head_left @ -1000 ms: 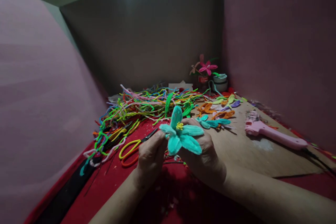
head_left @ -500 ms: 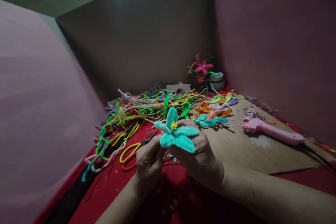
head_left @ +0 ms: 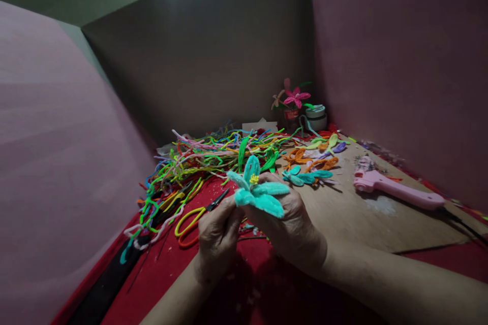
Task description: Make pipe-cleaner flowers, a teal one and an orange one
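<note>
A turquoise pipe-cleaner flower (head_left: 267, 198) with a yellow centre faces me, raised above the red cloth. My right hand (head_left: 295, 223) is closed round it from behind, its fingers mostly hidden by the petals. My left hand (head_left: 218, 228) pinches the lower left petal at its tip. Scissors (head_left: 194, 218) with yellow and red handles lie just beyond my left hand. Past my right hand, turquoise pipe-cleaner petals (head_left: 305, 176) rest on a brown board.
A tangled heap of coloured pipe cleaners (head_left: 206, 152) spreads across the back left. A pink glue gun (head_left: 400, 190) with a black cord lies on the brown board (head_left: 343, 218). Behind stand a pink flower (head_left: 296, 97) in a bottle and a pale pot (head_left: 316, 119).
The lower left petal looks more folded, its tip now turned in at my left fingers. Both hands stay almost in place.
</note>
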Motion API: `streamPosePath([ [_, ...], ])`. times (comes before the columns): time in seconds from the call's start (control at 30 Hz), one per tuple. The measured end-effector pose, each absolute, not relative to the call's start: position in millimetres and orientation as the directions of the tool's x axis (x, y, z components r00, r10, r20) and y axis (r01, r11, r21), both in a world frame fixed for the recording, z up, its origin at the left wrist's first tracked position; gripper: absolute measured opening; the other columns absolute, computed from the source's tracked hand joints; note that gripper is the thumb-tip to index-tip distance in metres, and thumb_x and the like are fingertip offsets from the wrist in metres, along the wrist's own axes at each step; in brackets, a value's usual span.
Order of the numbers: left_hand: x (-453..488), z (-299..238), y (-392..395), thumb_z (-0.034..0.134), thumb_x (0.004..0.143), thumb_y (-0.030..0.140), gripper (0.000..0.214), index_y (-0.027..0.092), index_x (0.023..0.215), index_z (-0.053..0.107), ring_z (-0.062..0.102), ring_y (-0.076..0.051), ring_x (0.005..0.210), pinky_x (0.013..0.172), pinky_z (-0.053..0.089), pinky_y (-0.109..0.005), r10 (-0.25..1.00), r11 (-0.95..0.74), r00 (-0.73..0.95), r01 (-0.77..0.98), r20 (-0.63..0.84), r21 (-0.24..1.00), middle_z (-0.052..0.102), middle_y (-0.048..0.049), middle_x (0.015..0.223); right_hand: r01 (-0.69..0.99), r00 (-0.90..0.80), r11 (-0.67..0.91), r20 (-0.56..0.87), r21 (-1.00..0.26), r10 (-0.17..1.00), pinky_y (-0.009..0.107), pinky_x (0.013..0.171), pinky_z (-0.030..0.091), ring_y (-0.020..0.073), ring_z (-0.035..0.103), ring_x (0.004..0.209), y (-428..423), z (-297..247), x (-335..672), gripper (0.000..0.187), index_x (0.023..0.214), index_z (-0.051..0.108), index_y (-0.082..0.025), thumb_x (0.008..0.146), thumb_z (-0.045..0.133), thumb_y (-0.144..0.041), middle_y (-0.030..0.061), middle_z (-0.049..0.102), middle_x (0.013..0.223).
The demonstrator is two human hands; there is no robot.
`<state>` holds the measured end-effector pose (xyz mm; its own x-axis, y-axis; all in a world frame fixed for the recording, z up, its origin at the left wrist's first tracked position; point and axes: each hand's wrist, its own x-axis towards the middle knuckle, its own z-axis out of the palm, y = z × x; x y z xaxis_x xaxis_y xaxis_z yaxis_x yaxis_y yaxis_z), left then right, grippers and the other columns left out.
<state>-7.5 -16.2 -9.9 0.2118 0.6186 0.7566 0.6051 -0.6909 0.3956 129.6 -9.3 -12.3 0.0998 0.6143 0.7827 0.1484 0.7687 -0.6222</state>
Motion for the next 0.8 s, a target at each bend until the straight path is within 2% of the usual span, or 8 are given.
streamPosePath([
  [0.13, -8, -10, -16, 0.049, 0.085, 0.026, 0.019, 0.018, 0.077, 0.063, 0.052, -0.011, 0.051, 0.047, 0.043, -0.019, 0.625, -0.690, 0.212, 0.600, 0.752, 0.404, 0.046, 0.0036, 0.047, 0.080, 0.099, 0.747, 0.750, -0.661, 0.653, 0.031, 0.068, 0.043, 0.0156, 0.053, 0.074, -10, -13, 129, 0.011, 0.066, 0.058, -0.020, 0.076, 0.059, -0.020, 0.0011, 0.059, 0.074],
  [0.27, -8, -11, -14, 0.049, 0.085, 0.023, 0.018, 0.016, 0.073, 0.061, 0.052, -0.009, 0.053, 0.048, 0.042, -0.016, 0.637, -0.696, 0.217, 0.573, 0.739, 0.432, 0.055, 0.0019, 0.057, -0.018, 0.088, 0.693, 0.689, -0.721, 0.719, 0.029, 0.065, 0.044, 0.0156, 0.053, 0.075, -11, -8, 130, 0.013, 0.063, 0.059, -0.021, 0.076, 0.060, -0.023, 0.0012, 0.058, 0.073],
  [0.47, -6, -15, -11, 0.051, 0.084, 0.021, 0.010, 0.017, 0.083, 0.060, 0.052, -0.007, 0.055, 0.053, 0.043, -0.016, 0.660, -0.702, 0.201, 0.506, 0.724, 0.500, 0.059, 0.0023, 0.066, -0.149, -0.011, 0.614, 0.623, -0.775, 0.782, 0.026, 0.058, 0.043, 0.0117, 0.047, 0.060, -12, 5, 136, 0.024, 0.055, 0.058, -0.020, 0.077, 0.059, -0.027, -0.0019, 0.051, 0.061],
  [0.57, -6, -15, -11, 0.049, 0.085, 0.021, 0.013, 0.018, 0.092, 0.060, 0.055, -0.009, 0.063, 0.060, 0.045, -0.018, 0.697, -0.686, 0.216, 0.479, 0.684, 0.548, 0.062, 0.0007, 0.076, -0.212, -0.028, 0.542, 0.559, -0.813, 0.828, 0.025, 0.057, 0.042, 0.0106, 0.046, 0.058, -12, 6, 138, 0.016, 0.060, 0.060, -0.019, 0.076, 0.060, -0.023, -0.0031, 0.051, 0.062],
  [0.67, -7, -15, -11, 0.049, 0.086, 0.022, 0.018, 0.019, 0.101, 0.057, 0.058, -0.009, 0.068, 0.062, 0.046, -0.019, 0.733, -0.648, 0.193, 0.489, 0.652, 0.584, 0.063, -0.0012, 0.085, -0.268, -0.041, 0.508, 0.536, -0.819, 0.843, 0.027, 0.064, 0.045, 0.0123, 0.051, 0.065, -10, 2, 138, 0.008, 0.072, 0.065, -0.020, 0.077, 0.059, -0.021, -0.0023, 0.057, 0.068],
  [0.8, -7, -15, -10, 0.049, 0.085, 0.018, 0.014, 0.019, 0.097, 0.055, 0.056, -0.008, 0.065, 0.061, 0.044, -0.017, 0.684, -0.666, 0.193, 0.559, 0.704, 0.494, 0.061, 0.0011, 0.080, -0.283, -0.040, 0.448, 0.477, -0.848, 0.878, 0.029, 0.064, 0.046, 0.0144, 0.051, 0.066, -6, -4, 135, 0.011, 0.068, 0.065, -0.021, 0.077, 0.059, -0.024, -0.0013, 0.059, 0.065],
])
